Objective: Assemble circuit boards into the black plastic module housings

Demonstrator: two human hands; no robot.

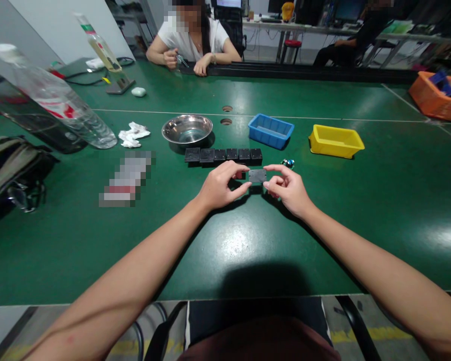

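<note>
Between my two hands is a small dark grey rectangular plate (pixel 257 176) with little notches at its edges. My left hand (pixel 223 185) pinches its left end between thumb and fingers. At its right end, the fingertips of my right hand (pixel 290 190) grip the edge and lower corner. Just behind the fingers, a row of several black square boxes (pixel 225 156) stands on the green table. A small red piece (pixel 241 175) shows partly behind my left fingers. Close behind my right hand lies a small shiny bundle (pixel 287 163) of blue and silver bits, too small to make out.
Behind the boxes are a steel bowl (pixel 188 131), a blue bin (pixel 271 131) and a yellow bin (pixel 336 141). Bottles (pixel 65 103), crumpled tissue (pixel 133 134) and a black bag (pixel 15 170) are at left. An orange basket (pixel 439 98) stands far right. A person (pixel 195 40) sits opposite.
</note>
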